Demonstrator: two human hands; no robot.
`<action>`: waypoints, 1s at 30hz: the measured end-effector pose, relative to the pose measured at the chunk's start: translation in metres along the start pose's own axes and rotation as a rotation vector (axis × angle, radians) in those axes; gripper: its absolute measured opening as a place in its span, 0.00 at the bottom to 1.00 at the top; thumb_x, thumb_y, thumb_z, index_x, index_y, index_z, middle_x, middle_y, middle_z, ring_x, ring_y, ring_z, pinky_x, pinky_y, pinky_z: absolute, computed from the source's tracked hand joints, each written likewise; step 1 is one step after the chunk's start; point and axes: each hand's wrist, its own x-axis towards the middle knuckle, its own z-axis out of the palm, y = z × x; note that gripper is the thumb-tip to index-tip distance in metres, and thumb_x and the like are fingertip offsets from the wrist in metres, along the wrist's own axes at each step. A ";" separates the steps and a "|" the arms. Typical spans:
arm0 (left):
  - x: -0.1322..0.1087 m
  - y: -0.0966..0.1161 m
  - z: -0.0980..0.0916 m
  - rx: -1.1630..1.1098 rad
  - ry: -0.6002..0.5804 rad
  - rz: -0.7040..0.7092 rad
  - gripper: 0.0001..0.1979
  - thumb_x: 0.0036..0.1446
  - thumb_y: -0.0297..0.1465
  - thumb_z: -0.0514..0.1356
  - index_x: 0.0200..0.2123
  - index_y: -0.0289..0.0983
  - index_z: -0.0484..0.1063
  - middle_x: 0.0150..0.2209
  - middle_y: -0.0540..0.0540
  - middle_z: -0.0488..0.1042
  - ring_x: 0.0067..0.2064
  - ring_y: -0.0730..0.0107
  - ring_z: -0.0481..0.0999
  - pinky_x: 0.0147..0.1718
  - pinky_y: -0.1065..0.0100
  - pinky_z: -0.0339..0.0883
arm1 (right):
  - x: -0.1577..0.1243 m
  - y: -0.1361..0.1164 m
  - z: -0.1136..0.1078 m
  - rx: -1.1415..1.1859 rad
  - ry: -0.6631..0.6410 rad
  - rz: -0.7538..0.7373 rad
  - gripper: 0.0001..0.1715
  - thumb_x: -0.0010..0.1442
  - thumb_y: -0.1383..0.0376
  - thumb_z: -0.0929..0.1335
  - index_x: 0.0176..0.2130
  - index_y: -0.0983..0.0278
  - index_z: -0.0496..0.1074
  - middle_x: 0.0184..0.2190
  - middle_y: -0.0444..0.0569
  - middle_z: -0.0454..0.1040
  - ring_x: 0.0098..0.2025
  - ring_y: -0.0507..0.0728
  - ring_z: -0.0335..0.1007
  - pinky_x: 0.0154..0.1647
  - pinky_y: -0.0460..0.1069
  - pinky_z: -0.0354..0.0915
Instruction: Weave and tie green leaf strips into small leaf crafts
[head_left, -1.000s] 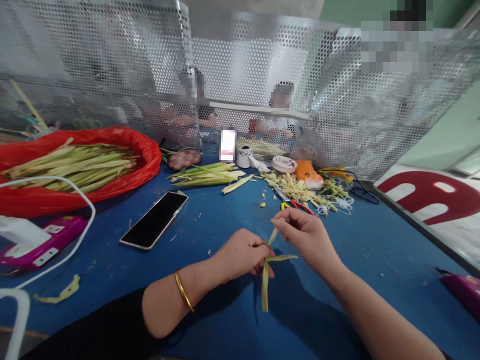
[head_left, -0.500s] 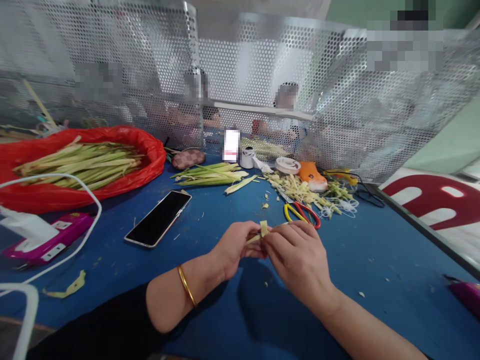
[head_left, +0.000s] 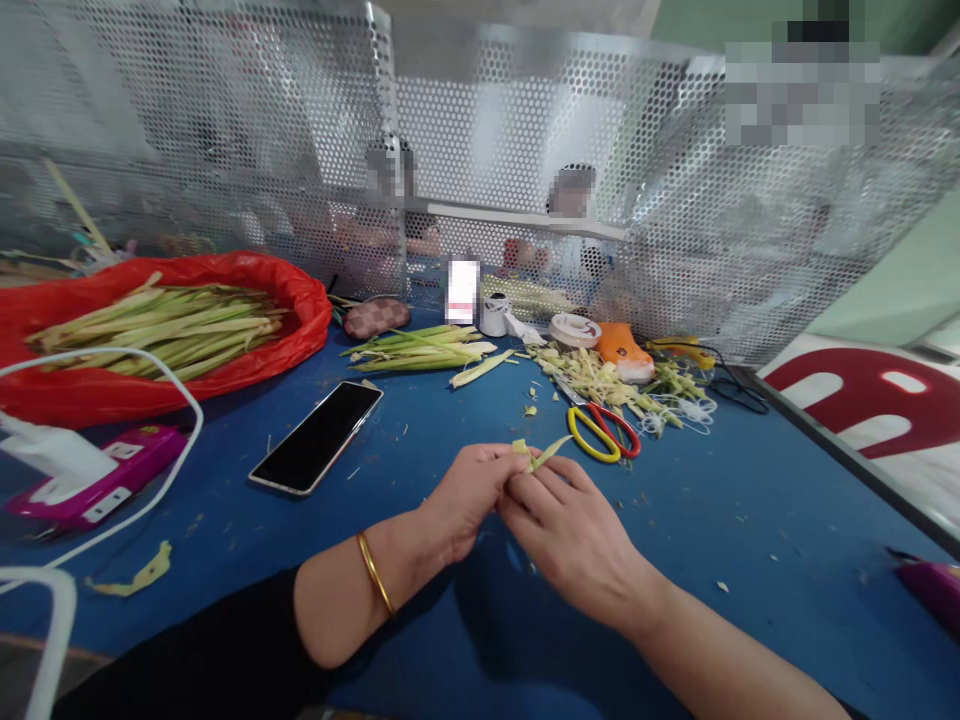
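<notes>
Both of my hands meet over the blue table around a pale green leaf strip [head_left: 551,454]. My left hand [head_left: 474,492] pinches it, thumb and fingers closed, with a folded bit standing up at the fingertips. Fingers curled, my right hand [head_left: 559,520] closes on the same strip from the other side; one loose end sticks out over its knuckles. The part between the fingers is hidden. Just beyond my right hand lie scissors [head_left: 596,434] with one yellow and one red handle. A heap of leaf scraps [head_left: 592,375] is behind them.
A red plastic bag [head_left: 217,268] holds long leaves at the left. Nearby are a black phone [head_left: 319,440], a purple power strip [head_left: 139,470] and a leaf bundle [head_left: 420,350]. Tape [head_left: 576,331] lies by a perforated metal screen [head_left: 495,120], with people behind it.
My right hand has shifted left and closer against my left hand. The strip's loose end now points right across my right fingers, and more of the yellow scissor handle shows.
</notes>
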 end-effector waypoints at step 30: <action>0.003 0.009 -0.005 0.061 0.029 -0.040 0.15 0.48 0.36 0.64 0.37 0.31 0.78 0.29 0.42 0.79 0.31 0.67 0.78 0.34 0.67 0.70 | -0.002 0.017 0.008 0.634 0.186 0.974 0.07 0.55 0.66 0.65 0.26 0.61 0.63 0.22 0.42 0.69 0.25 0.51 0.64 0.23 0.45 0.57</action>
